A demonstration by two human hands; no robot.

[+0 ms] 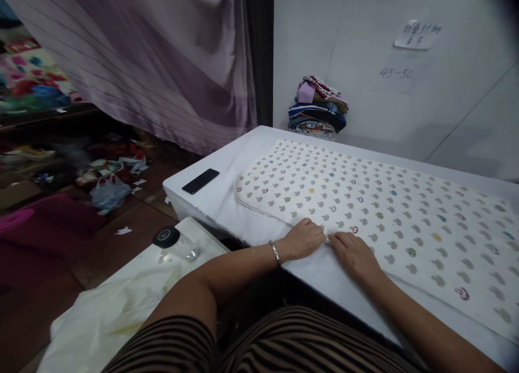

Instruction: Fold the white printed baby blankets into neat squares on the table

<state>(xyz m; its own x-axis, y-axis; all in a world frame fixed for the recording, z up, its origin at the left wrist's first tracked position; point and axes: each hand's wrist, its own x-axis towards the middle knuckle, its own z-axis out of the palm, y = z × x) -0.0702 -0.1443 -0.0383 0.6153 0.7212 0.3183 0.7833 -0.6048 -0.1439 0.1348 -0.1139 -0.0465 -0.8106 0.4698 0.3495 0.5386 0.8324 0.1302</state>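
A white cloth printed with small grey and coloured shapes [385,211] lies spread flat on a white table [227,200]. Both hands rest on the cloth's near edge, side by side. My left hand [302,238], with a bracelet on the wrist, has its fingers curled and pinches the hem. My right hand [352,254] lies right beside it with fingers bent down onto the same hem.
A black phone [200,180] lies on the table's left corner. A stack of folded clothes [318,108] sits at the far edge by the wall. A lower white-covered surface at left carries a glass jar with a black lid [172,242]. Clutter covers the floor left.
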